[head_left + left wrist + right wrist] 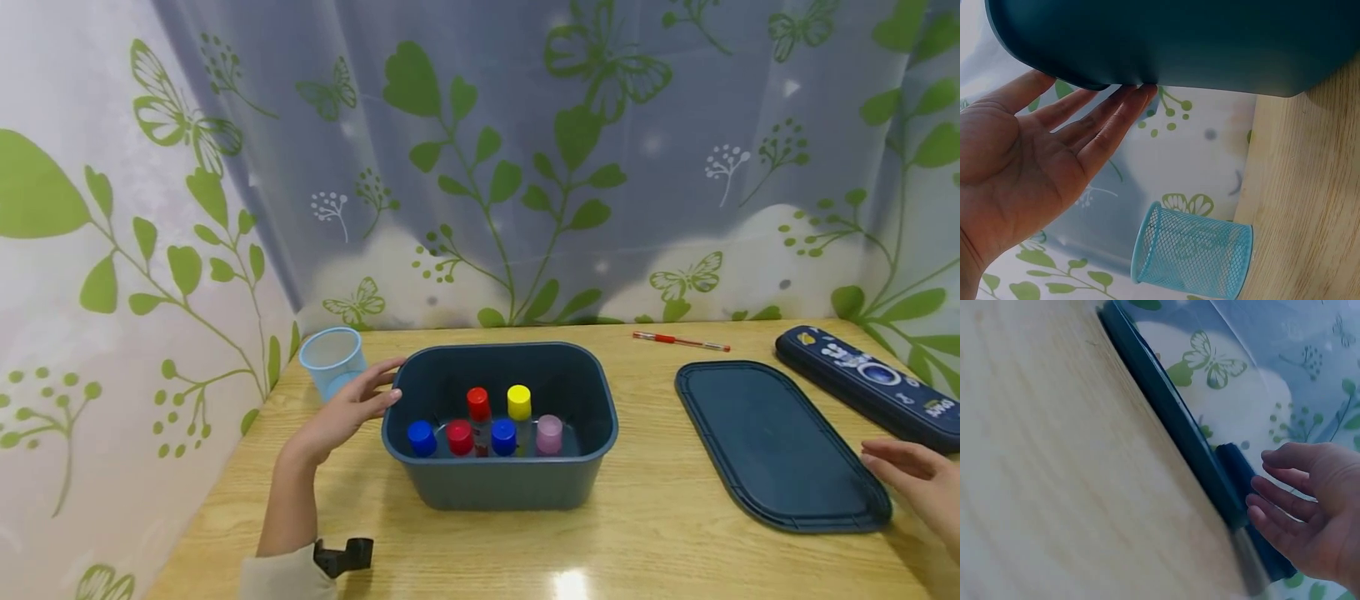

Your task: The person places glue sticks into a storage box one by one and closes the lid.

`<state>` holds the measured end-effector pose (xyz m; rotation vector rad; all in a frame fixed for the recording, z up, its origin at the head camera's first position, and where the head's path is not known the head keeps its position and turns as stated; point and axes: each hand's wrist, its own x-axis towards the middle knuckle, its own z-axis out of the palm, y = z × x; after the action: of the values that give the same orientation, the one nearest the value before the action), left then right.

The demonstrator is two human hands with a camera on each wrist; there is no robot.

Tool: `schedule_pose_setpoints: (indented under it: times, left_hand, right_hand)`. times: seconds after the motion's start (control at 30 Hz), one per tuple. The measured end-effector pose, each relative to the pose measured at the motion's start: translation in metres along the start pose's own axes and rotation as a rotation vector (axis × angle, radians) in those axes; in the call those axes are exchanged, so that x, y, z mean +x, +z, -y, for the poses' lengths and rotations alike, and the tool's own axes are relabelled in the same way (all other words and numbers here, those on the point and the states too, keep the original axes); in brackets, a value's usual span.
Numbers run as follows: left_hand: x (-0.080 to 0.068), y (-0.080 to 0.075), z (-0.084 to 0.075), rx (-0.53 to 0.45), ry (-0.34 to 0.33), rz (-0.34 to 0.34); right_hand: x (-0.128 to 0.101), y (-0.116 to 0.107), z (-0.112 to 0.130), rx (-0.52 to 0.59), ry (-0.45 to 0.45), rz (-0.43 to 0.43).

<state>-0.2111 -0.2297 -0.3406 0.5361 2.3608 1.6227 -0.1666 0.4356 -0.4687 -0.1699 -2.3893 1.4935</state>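
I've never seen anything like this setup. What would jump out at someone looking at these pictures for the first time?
Probably the bright red, yellow, blue and lilac caps inside the dark open bin mid-table, with the left hand touching its left end. Behind it, a backdrop of green leaves and butterflies fills the upper view. To the right lies a dark flat lid, the right hand near its right edge.
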Motion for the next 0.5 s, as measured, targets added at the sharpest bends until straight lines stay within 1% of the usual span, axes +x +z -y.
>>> schedule_pose_setpoints:
  times: [0.13, 0.17, 0.23, 0.33, 0.5]
  left_hand:
    - [-0.0006, -0.0001, -0.0011, 0.012, 0.006, -0.001]
    - [-0.0008, -0.0002, -0.0013, 0.012, 0.008, 0.000]
    - [-0.0012, -0.0003, -0.0015, 0.010, 0.009, 0.001]
    - [-0.0017, -0.0004, -0.0013, 0.009, 0.010, -0.001]
    - [-0.0013, -0.0001, -0.0005, 0.013, 0.015, -0.002]
  right_hand:
    - [-0.0048, -0.0001, 0.0047, 0.094, 0.021, 0.030]
    - [-0.0055, 0.0001, 0.0048, 0.101, 0.029, 0.033]
    - [-0.0056, 0.0007, 0.0044, 0.074, 0.029, 0.029]
    - [-0.0040, 0.0010, 0.0026, -0.058, 0.049, 0.024]
    - [-0.0016, 0.0009, 0.0012, -0.254, 0.048, 0.027]
